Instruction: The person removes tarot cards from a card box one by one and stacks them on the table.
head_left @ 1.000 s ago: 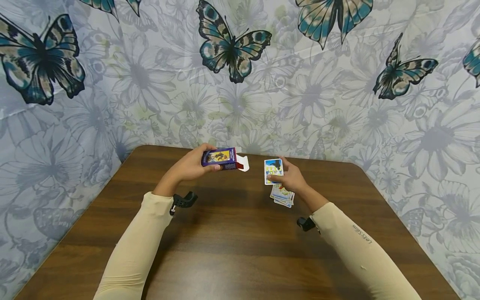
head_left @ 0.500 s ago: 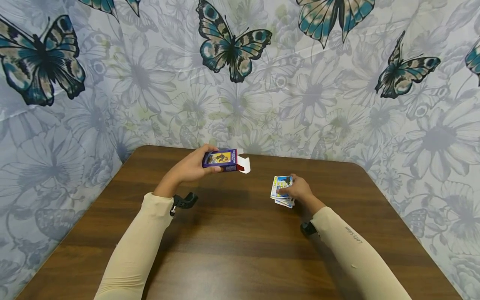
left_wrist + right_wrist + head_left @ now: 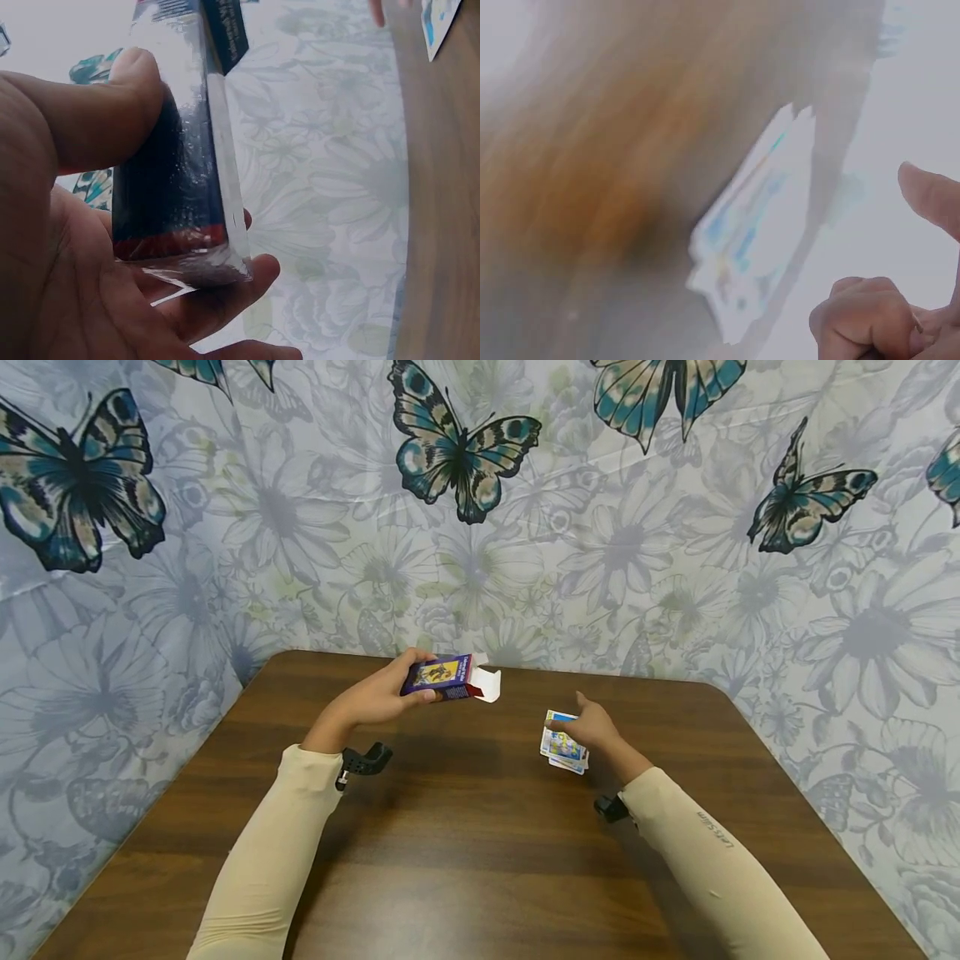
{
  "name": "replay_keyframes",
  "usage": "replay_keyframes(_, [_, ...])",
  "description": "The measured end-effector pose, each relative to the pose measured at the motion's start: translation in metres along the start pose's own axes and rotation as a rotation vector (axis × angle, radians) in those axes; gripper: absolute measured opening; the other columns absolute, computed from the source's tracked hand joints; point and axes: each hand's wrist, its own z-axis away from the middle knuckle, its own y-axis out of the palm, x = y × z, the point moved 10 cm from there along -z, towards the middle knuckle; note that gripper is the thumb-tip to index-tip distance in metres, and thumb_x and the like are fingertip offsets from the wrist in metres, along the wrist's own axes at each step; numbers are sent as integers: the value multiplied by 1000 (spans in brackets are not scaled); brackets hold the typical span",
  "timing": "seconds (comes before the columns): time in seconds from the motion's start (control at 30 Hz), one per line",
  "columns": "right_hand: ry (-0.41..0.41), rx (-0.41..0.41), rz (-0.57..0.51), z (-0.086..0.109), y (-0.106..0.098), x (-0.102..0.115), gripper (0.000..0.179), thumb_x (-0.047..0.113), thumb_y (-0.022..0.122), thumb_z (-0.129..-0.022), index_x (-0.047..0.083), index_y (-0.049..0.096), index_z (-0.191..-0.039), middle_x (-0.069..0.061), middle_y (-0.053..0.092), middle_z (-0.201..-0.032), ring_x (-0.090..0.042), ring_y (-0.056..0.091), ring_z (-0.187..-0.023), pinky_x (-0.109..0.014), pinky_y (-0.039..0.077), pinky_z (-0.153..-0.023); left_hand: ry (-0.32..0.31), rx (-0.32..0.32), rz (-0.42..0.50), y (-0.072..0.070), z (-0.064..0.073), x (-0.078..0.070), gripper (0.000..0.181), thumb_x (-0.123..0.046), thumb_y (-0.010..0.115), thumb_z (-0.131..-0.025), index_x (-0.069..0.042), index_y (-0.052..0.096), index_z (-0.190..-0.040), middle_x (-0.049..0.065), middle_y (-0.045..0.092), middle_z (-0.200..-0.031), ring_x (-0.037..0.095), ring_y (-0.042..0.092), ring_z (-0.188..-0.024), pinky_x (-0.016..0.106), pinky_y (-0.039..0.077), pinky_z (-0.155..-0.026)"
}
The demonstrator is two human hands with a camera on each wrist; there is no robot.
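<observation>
My left hand grips a dark purple card box with a yellow picture on its face, thumb along the near side and fingers beneath. The white end flap stands out to the right. In the left wrist view the box looks glossy, with a red band near its lower end. A loose stack of picture cards lies on the table at right. Just over it is my right hand, holding nothing. The right wrist view shows these cards blurred, apart from the fingers.
The brown wooden table reaches back to a wall covering printed with flowers and butterflies. Dark straps sit at both wrists, below cream sleeves.
My right hand brought a card down onto the stack, let it go and lifted slightly. The left hand still holds the box in nearly the same place.
</observation>
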Motion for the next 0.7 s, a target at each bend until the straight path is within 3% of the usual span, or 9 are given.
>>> replay_keyframes(0.07, [-23,7,-31,6,1,10,98,46,65,-92,4,6,-158,-25,18,-161,-44,29,-144,-54,38,-109,5,12,-2,0,1,1,61,-34,57,-100,-10,27,-147,18,45,-134,28,51,-113,42,43,-96])
replay_keyframes(0.1, [-36,11,-41,9,3,14,97,47,64,-92,4,7,-158,-26,25,-158,-42,44,-135,-51,45,-102,1,22,2,1,2,3,61,-35,56,-100,-10,26,-147,18,45,-134,29,50,-113,42,43,-96])
replay_keyframes(0.17, [-59,24,-59,18,6,21,94,47,64,-92,7,10,-158,-26,58,-132,-33,64,-97,-42,53,-81,-6,53,8,5,6,9,60,-35,54,-101,-8,25,-146,21,43,-135,30,50,-114,43,43,-95])
replay_keyframes(0.23, [-97,47,-75,30,9,26,91,44,63,-93,6,12,-158,-15,67,-87,-21,53,-59,-34,47,-59,-33,88,14,10,10,23,59,-33,52,-102,-6,23,-146,23,43,-135,31,49,-114,43,42,-95])
replay_keyframes(0.3, [-141,59,-78,42,10,29,87,40,64,-94,5,15,-157,-1,47,-58,-13,29,-46,-29,36,-50,-68,121,0,17,12,43,59,-31,52,-103,-2,22,-144,25,42,-134,32,49,-115,45,42,-96])
replay_keyframes(0.33, [-167,61,-73,49,9,31,85,36,64,-95,4,16,-157,2,40,-57,-12,31,-47,-29,35,-50,-88,130,-18,19,13,55,59,-31,52,-103,0,22,-144,26,42,-133,32,48,-115,46,41,-96])
replay_keyframes(0.43, [-248,35,-31,66,2,35,80,31,64,-95,0,20,-155,-1,50,-65,-12,36,-52,-28,34,-51,-157,128,-110,25,10,87,63,-32,57,-100,2,26,-142,26,43,-131,33,48,-115,50,40,-100])
replay_keyframes(0.57, [-306,-22,81,77,-3,35,78,32,65,-95,-1,27,-153,-11,61,-89,-14,49,-64,-28,38,-56,-221,113,-248,31,0,110,70,-36,63,-96,1,28,-145,29,37,-140,41,43,-126,60,34,-107])
replay_keyframes(0.7, [-336,-97,250,84,-5,39,80,43,68,-91,-1,36,-150,-23,59,-123,-31,63,-93,-41,52,-76,-282,112,-363,35,1,114,103,-47,66,-91,-8,-2,-158,28,-14,-161,46,-13,-149,71,-2,-113])
